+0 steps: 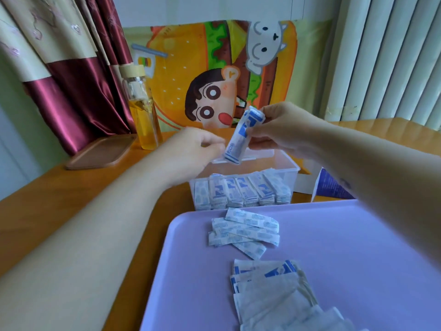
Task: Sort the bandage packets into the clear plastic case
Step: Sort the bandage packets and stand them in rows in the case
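My right hand [284, 130] grips a stack of white-and-blue bandage packets [241, 137] upright above the clear plastic case [290, 169]. My left hand [193, 149] is just left of the stack, fingers curled near its lower end; whether it touches is blurred. Inside the case, several rows of packets [243, 191] stand side by side. On the purple tray [358, 247], a small loose pile of narrow packets [245, 231] lies near the far edge, and a fan of larger packets [274, 292] lies nearer to me.
A glass bottle of yellow liquid [143, 115] and a brown lid [100, 152] sit at the back left of the wooden table [47, 199]. A white-and-blue box [327, 185] lies right of the case. A cartoon cloth hangs behind.
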Demonstrator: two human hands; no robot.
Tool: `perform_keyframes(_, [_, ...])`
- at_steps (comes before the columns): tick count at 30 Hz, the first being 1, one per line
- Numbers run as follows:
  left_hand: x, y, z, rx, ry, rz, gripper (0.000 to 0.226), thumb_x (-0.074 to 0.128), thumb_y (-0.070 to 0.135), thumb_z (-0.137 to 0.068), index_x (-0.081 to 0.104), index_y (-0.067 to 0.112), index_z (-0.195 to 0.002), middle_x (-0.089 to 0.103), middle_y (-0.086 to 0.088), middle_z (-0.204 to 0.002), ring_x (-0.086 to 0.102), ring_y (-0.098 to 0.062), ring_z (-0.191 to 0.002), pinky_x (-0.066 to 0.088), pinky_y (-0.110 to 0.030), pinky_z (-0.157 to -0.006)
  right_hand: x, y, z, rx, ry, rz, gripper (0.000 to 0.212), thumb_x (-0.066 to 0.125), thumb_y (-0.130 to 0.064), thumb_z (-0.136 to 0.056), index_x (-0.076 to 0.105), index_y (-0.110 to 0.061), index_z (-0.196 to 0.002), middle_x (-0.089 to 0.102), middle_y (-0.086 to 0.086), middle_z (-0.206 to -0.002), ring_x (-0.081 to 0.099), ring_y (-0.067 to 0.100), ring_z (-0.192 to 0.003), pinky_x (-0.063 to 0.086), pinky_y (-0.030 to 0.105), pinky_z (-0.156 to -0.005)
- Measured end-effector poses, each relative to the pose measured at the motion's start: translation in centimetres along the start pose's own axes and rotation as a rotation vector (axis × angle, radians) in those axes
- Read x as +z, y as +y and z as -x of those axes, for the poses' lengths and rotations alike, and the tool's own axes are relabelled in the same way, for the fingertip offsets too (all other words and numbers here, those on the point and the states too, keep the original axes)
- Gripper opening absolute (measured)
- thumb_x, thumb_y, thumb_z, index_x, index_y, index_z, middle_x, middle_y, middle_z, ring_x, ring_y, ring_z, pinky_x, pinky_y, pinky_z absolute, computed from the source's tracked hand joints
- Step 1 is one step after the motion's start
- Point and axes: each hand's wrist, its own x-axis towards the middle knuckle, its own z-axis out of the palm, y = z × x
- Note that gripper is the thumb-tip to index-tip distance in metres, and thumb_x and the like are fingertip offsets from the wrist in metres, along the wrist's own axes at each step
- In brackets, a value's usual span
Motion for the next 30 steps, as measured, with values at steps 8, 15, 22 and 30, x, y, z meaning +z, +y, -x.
perform_keyframes(8, [1.6, -1.5, -4.8, 0.080, -0.417, -0.487, 0.028, 0.048, 0.011, -0.094, 0.068, 0.026, -0.108, 0.066, 0.009, -0.108, 0.058, -0.009, -0.091, 0.047, -0.020, -0.072, 1.1, 2.9, -4.3, 0.332, -0.246, 0.235, 0.013, 0.050, 0.008, -0.091, 0.055, 0.005, -0.103, 0.064, 0.014, -0.081, 0.065, 0.022, -0.073, 0.055, 0.029, -0.067])
perform_keyframes(15, [2.5, -1.7, -7.1, 0.041, -0.612, -0.683, 0.024, 0.063, 0.014, -0.089, 0.071, 0.028, -0.107, 0.061, 0.010, -0.101, 0.053, -0.009, -0.084, 0.047, -0.020, -0.071, 2.3, 4.0, -5.5, 0.348, -0.368, 0.457, 0.024, 0.059, 0.002, -0.088, 0.057, 0.005, -0.111, 0.063, 0.012, -0.094, 0.061, 0.020, -0.080, 0.053, 0.025, -0.073])
perform_keyframes(22, [2.6, -1.3, -7.8, -0.005, -0.701, -0.744, 0.025, 0.060, 0.021, -0.092, 0.069, 0.029, -0.113, 0.060, 0.009, -0.107, 0.054, -0.009, -0.090, 0.045, -0.019, -0.075, 4.4, 4.1, -5.5, 0.265, -0.452, 0.879, 0.031, 0.067, -0.014, -0.082, 0.063, -0.008, -0.113, 0.066, 0.003, -0.082, 0.061, 0.011, -0.063, 0.049, 0.017, -0.052])
perform_keyframes(30, [2.7, -1.2, -7.9, -0.063, -0.747, -0.702, 0.025, 0.058, 0.016, -0.092, 0.069, 0.022, -0.114, 0.066, 0.006, -0.109, 0.060, -0.009, -0.092, 0.049, -0.022, -0.082, 4.9, 3.8, -5.6, 0.255, -0.456, 0.955, 0.004, 0.065, -0.011, -0.084, 0.063, -0.009, -0.087, 0.061, -0.005, -0.049, 0.058, 0.006, -0.043, 0.043, 0.016, -0.043])
